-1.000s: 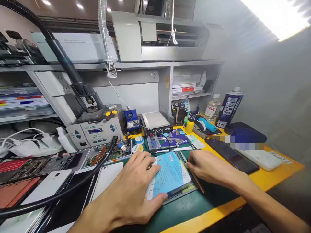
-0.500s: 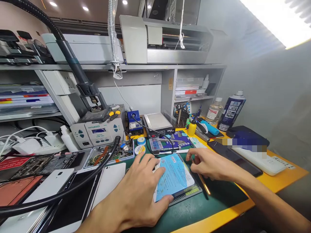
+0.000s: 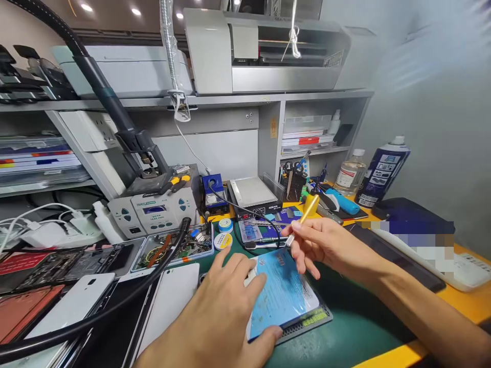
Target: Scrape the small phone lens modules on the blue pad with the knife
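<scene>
A phone with a blue sticker-covered back (image 3: 286,294) lies on a dark perforated mat (image 3: 310,322) on the green bench mat (image 3: 353,322). My left hand (image 3: 220,306) presses down on the phone's left side, fingers spread over its top corner and thumb at its lower edge. My right hand (image 3: 322,245) hovers just above the phone's upper right, fingers pinched on a thin gold-handled tool (image 3: 305,217) that slants up to the right, its pale tip near my fingertips.
A soldering station (image 3: 153,209) with a black hose (image 3: 95,301) stands at left, above several phones and back covers (image 3: 76,301). A parts tray (image 3: 172,245), a small hot plate (image 3: 253,194), bottles (image 3: 349,176), a blue spray can (image 3: 381,171) and a dark phone (image 3: 402,255) surround the mat.
My right hand has picked the gold tool up off the mat and raised it above the phone. The left hand stays pressed on the phone. The view shifted slightly.
</scene>
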Tool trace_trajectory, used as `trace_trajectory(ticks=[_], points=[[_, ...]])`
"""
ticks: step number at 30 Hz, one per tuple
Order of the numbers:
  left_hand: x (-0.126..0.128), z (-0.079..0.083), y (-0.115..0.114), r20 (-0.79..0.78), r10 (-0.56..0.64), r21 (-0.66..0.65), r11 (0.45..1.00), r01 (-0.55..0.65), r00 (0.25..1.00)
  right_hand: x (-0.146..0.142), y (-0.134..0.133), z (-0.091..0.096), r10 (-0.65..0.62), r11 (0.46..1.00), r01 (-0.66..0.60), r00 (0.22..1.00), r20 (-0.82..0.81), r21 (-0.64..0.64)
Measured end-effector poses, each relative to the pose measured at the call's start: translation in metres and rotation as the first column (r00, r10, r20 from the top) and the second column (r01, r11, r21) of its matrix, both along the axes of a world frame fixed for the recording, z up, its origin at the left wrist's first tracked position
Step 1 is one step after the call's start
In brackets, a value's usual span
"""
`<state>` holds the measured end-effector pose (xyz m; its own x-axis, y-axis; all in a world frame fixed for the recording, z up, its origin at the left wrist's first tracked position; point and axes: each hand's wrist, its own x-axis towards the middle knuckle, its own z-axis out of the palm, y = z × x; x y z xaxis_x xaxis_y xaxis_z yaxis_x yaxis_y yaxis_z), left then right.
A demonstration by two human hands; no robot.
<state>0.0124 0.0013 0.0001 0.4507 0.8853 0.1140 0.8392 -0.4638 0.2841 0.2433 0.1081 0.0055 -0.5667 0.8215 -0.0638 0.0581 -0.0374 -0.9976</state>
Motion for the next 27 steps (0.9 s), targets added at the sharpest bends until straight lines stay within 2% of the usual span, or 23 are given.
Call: trace_trajectory(ticks=[2, 5, 12, 18, 27], points=[[-0.001, -0.001, 0.002, -0.002, 0.003, 0.012, 1.0, -0.003, 1.0, -0.006, 0.001, -0.004, 0.0, 0.999, -0.002, 1.0, 0.03, 0.051], [-0.004, -0.007, 0.006, -0.015, -0.03, 0.099, 0.995, 0.032, 0.999, -0.007, 0.0, -0.009, -0.016, 0.994, 0.007, 0.996, 0.086, 0.111], [-0.008, -0.018, 0.01, -0.121, -0.105, 0.314, 0.939, 0.138, 0.987, -0.007, -0.006, -0.021, -0.121, 0.983, 0.098, 0.982, 0.144, 0.156], [-0.012, -0.022, 0.015, -0.173, -0.139, 0.335, 0.923, 0.191, 0.975, -0.012, -0.01, -0.024, -0.158, 0.976, 0.121, 0.966, 0.203, 0.182], [-0.007, -0.018, 0.009, -0.178, -0.117, 0.358, 0.917, 0.175, 0.977, -0.012, -0.014, -0.026, -0.201, 0.964, 0.146, 0.947, 0.25, 0.223]])
